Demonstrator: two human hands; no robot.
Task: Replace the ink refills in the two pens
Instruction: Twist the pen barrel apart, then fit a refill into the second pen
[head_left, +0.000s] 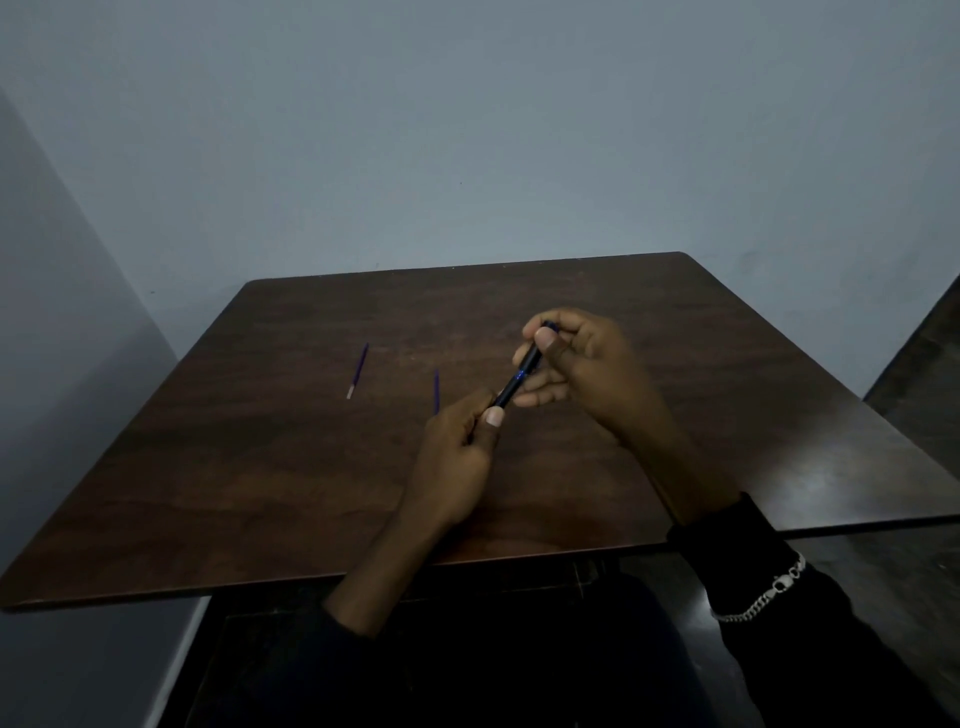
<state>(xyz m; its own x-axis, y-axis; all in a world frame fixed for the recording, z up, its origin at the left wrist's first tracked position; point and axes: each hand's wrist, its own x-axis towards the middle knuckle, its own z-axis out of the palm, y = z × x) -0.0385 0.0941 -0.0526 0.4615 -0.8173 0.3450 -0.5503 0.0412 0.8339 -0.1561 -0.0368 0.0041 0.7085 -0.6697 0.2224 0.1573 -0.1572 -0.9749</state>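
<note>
Dark wood table (260, 493) against grey-blue wall (467, 130) — two refills (357, 370) lying.

Both arms reach forward and meet in front of the body. The left hand (460, 441) is lower and nearer, back of the hand up, its fingers curled closed and the thumb pressed forward at the tip. The right hand (582, 364) sits higher and farther out, palm turned leftward, thumb on top and fingers curved beneath in a pinch. Dark sleeves cover both forearms, pushed back from the wrists; the right sleeve carries a silver chain bracelet (761, 597).
</note>
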